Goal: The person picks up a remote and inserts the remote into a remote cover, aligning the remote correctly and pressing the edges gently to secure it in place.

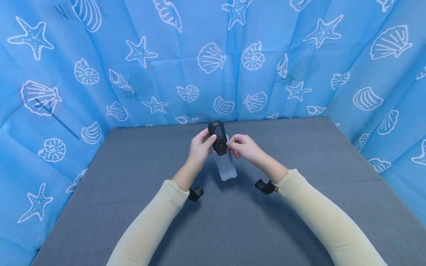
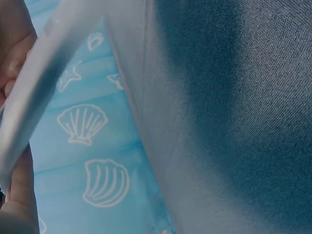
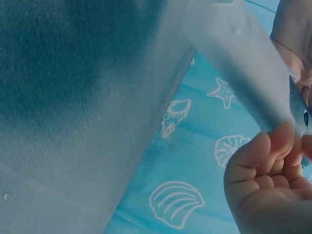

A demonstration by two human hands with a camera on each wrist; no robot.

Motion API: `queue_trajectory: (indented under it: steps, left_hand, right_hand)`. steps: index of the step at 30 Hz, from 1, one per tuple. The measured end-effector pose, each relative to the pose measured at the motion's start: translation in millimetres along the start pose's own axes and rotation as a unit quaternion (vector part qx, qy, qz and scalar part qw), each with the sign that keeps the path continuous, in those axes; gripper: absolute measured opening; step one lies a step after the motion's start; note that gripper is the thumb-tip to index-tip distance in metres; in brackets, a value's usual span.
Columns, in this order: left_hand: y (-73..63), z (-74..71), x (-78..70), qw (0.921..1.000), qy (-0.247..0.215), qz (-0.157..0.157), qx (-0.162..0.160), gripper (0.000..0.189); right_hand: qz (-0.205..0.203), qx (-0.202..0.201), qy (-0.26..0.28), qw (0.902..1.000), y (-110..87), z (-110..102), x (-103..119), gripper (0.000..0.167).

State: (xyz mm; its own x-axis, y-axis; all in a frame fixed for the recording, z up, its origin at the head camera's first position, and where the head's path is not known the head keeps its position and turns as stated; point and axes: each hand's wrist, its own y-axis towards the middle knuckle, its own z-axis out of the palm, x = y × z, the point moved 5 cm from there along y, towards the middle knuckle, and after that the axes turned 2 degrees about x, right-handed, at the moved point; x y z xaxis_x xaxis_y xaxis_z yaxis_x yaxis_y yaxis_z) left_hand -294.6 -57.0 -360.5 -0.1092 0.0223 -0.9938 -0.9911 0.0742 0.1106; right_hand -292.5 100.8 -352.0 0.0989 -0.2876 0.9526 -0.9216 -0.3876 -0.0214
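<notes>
A black remote control [image 1: 217, 130], its printed back facing up, sits partly inside a pale translucent cover [image 1: 227, 169]. My left hand [image 1: 198, 148] grips the remote and cover from the left, thumb lying on the remote's back. On the other side my right hand [image 1: 245, 147] pinches the cover's edge beside the remote. The remote's rounded end sticks out of the cover, and the cover's lower part hangs toward me. In the right wrist view, the curled fingers [image 3: 280, 146] touch the edge of the cover [image 3: 243, 58]. The left wrist view shows the cover [image 2: 36, 92] side-on, hiding the remote.
A grey cloth-covered table [image 1: 226, 229] lies beneath both hands. Blue curtains [image 1: 186, 44] with white shells and starfish stand behind and at both sides. Black wrist mounts [image 1: 264, 186] stick out under the sleeves.
</notes>
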Motion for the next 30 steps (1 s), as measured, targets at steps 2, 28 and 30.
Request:
queue_trajectory:
  steps: [2, 28, 30]
  left_hand:
    - [0.5, -1.2, -0.4, 1.0000, -0.002, 0.003, 0.003, 0.040]
    - [2.8, 5.3, -0.3, 0.9938, 0.087, -0.030, 0.062, 0.049]
    - [2.0, 3.5, 2.9, 0.9930, 0.099, -0.038, 0.053, 0.045]
  right_hand:
    - [0.000, 0.000, -0.008, 1.0000, 0.8, -1, 1, 0.015]
    - [-0.026, -0.100, 0.045, 0.9936, 1.7, -10, 8, 0.027]
    - [-0.035, -0.113, 0.066, 0.9908, 1.6, -12, 8, 0.028]
